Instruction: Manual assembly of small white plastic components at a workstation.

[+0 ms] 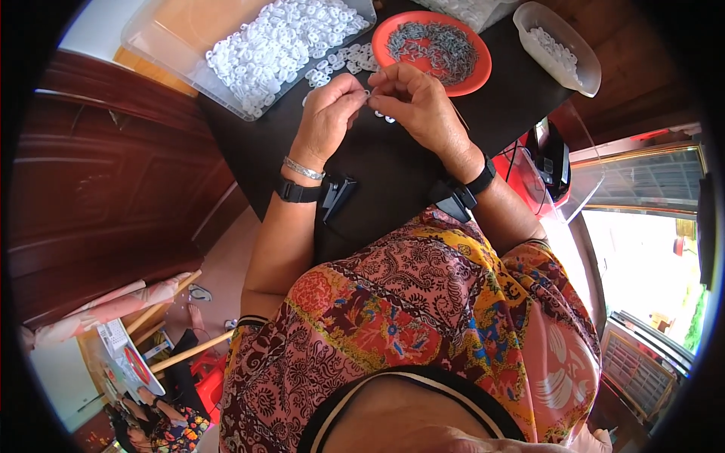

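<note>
Over the black table [377, 158] my two hands meet, fingertips almost touching. My left hand [330, 113] pinches with thumb and forefinger. My right hand [415, 102] pinches from the other side. A small whitish piece [368, 94] shows between the fingertips; its exact kind is too small to tell. Behind my left hand, loose white oval plastic rings [343, 60] lie on the table. An orange-red plate [482, 64] with many small grey metal pieces [434, 47] stands just beyond my right hand. A few white rings [385, 117] lie beneath my fingers.
A clear plastic bin [215, 94] heaped with white rings [283, 49] stands at the far left. At the far right is a translucent tub [589, 75] with white pieces. A black device [555, 162] sits right of the table. Another person [170, 423] is at lower left.
</note>
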Motion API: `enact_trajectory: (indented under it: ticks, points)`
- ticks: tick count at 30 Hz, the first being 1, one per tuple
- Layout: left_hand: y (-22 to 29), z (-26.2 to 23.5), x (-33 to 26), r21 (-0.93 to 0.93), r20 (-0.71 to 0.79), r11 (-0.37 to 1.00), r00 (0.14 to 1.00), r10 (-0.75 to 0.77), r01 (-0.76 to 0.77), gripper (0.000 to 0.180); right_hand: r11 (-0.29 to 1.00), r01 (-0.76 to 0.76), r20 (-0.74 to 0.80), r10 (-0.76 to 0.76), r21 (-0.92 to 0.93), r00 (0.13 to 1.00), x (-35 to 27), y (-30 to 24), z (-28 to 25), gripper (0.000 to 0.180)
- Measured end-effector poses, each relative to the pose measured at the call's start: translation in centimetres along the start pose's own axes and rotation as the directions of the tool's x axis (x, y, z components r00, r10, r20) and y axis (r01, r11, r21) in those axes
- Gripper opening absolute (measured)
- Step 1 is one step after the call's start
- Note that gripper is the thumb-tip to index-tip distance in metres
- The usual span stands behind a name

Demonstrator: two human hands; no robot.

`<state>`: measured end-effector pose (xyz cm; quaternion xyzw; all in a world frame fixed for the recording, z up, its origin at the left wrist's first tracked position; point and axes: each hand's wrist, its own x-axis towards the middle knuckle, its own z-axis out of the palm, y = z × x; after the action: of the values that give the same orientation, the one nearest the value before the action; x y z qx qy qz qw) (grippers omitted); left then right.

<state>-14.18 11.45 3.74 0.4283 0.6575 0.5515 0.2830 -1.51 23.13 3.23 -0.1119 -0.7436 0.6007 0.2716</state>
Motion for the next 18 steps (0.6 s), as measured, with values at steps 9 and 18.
enact_trajectory:
  ticks: [9,18]
  points:
    - [-0.4,0.0,0.0,-0.218,0.046,0.972,0.996,-0.072,0.081,0.019,0.988,0.112,-0.019,-0.115,-0.108,0.993,-0.4,-0.2,-0.9,0.014]
    - [-0.4,0.6,-0.4,-0.424,0.202,0.880,0.970,-0.137,0.213,0.019,0.920,0.203,0.026,-0.207,-0.334,0.978,-0.6,-1.7,-0.9,0.015]
